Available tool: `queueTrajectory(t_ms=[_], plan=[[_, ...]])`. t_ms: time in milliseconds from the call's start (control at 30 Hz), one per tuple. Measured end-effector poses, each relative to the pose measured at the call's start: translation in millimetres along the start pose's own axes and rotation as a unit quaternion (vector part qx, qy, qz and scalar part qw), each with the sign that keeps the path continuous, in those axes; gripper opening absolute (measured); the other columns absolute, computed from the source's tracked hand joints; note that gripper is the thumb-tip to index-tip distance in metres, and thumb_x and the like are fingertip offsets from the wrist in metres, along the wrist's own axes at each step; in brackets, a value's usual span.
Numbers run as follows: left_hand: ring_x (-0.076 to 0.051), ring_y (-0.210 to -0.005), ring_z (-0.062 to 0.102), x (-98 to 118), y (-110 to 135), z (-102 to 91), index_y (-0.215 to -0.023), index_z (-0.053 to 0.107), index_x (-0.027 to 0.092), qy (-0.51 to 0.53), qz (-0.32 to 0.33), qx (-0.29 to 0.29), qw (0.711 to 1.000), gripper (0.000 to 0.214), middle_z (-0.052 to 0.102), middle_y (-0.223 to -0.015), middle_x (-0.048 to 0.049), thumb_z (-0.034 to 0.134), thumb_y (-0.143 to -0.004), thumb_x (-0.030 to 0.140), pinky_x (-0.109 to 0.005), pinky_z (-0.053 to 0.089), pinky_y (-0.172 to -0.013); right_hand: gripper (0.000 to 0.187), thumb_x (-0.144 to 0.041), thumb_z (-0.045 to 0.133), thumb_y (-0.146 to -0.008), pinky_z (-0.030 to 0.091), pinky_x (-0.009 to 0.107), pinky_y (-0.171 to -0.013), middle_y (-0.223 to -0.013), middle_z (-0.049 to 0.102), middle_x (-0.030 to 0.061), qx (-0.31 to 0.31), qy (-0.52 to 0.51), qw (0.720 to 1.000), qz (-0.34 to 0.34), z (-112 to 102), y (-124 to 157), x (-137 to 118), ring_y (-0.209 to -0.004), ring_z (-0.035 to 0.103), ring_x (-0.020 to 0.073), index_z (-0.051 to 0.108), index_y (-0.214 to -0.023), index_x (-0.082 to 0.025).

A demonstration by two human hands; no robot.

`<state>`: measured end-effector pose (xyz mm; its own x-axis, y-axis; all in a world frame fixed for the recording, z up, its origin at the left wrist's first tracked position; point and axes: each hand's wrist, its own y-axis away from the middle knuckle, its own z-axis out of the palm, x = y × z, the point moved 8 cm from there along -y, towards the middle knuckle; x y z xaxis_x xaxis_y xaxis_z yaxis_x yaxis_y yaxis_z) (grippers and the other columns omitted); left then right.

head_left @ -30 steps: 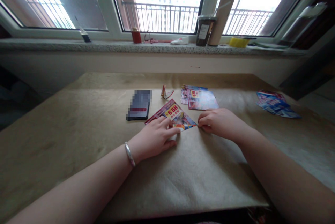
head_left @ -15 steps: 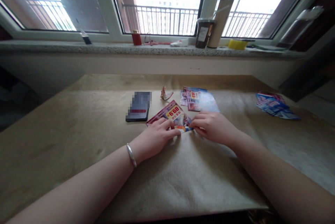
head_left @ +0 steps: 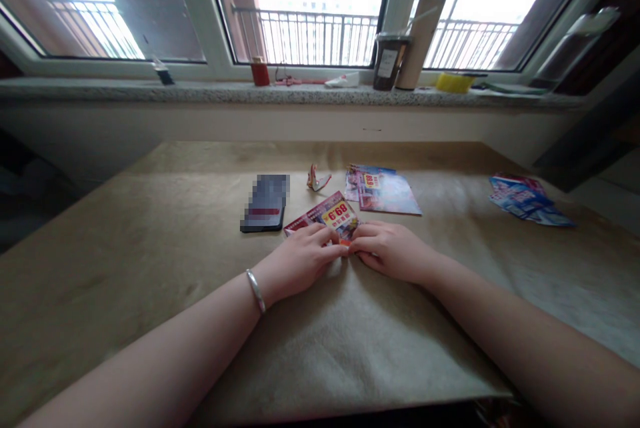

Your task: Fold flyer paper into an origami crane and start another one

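Note:
A colourful printed flyer (head_left: 339, 213), with a yellow patch and large red digits, lies at an angle on the table under both hands. My left hand (head_left: 307, 255), a silver bangle at its wrist, has its fingers curled on the flyer's near left part. My right hand (head_left: 390, 248) grips the near right corner, thumb and fingers pressed together. The fingertips of both hands almost meet at the near edge. That edge is partly hidden beneath them, so any fold there cannot be made out clearly.
Left of the flyer lies a phone (head_left: 266, 205) with a blurred screen. Behind stands a small folded paper piece (head_left: 317, 179). More flyers (head_left: 393, 193) lie behind my right hand, and blue-red papers (head_left: 530, 200) at far right. Bottles and a cup (head_left: 391, 63) line the windowsill (head_left: 210, 91).
My right hand has moved left and slightly nearer, bringing its fingertips close to my left hand. The flyer has turned a little and shifted right, and its right corner is now covered.

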<state>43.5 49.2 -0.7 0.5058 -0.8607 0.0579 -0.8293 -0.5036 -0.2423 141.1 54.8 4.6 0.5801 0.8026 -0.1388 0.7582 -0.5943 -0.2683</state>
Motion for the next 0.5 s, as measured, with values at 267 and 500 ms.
queueTrajectory(t_ms=[267, 500], plan=[[-0.021, -0.096, 0.048, 4, -3, -3.9, -0.109, 0.060, 0.023, -0.027, -0.002, 0.009, 1.000, 0.025, 0.059, -0.104, -0.0047, 0.043, -0.091, 0.020, -0.037, 0.042, -0.087, 0.018, -0.015, 0.050, -0.082, 0.044, 0.025, -0.072, -0.092, 0.064, 0.0044, 0.007, -0.013, 1.000, 0.027, 0, -4, 1, -0.084, 0.058, 0.0156, 0.066, -0.086, -0.021], [-0.020, -0.089, 0.051, 8, -5, -11.0, -0.099, 0.061, 0.021, -0.067, 0.002, 0.012, 0.998, 0.016, 0.061, -0.095, -0.0041, 0.049, -0.089, 0.020, -0.035, 0.040, -0.082, 0.018, -0.012, 0.052, -0.078, 0.042, 0.023, -0.069, -0.088, 0.064, 0.0031, 0.019, -0.040, 0.999, 0.028, -1, -5, 4, -0.079, 0.058, 0.0140, 0.067, -0.082, -0.021]])
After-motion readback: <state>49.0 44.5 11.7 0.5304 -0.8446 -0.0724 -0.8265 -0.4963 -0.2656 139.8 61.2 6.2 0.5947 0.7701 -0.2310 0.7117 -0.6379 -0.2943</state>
